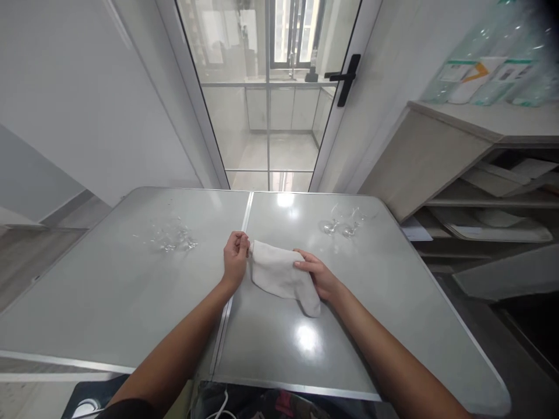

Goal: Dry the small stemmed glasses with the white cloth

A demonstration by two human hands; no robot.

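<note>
We see a white cloth (279, 273) lying near the middle of a grey table (109, 291), just to the right of the metal seam (220, 334) that runs down the tabletop; it looks soft and slightly nubbly, folded into a thick, uneven pad, broad toward the left and narrowing to a rounded tongue that trails toward the near right; its surface is plain, with shallow creases and a faint shadow along the lower edge.

The left hand (236, 256) is closed in a pinch on the cloth's upper left corner, fingers curled in against the thumb, and that corner is raised a little off the table; the right hand (317, 273) lies mostly open on the cloth's right side, fingers stretched out and pressed flat onto the fabric, gripping nothing that we can make out.

A cluster of clear glasses (172, 238) stands well to the left of the hands; a second pair of stemmed glasses (343, 224) stands beyond the right hand, apart from the cloth; behind the table there is a glass door (271, 134) with a black handle (345, 78); a shelf unit (437, 157) holding papers stands to the right, with wrapped water bottles (489, 75) on top.
</note>
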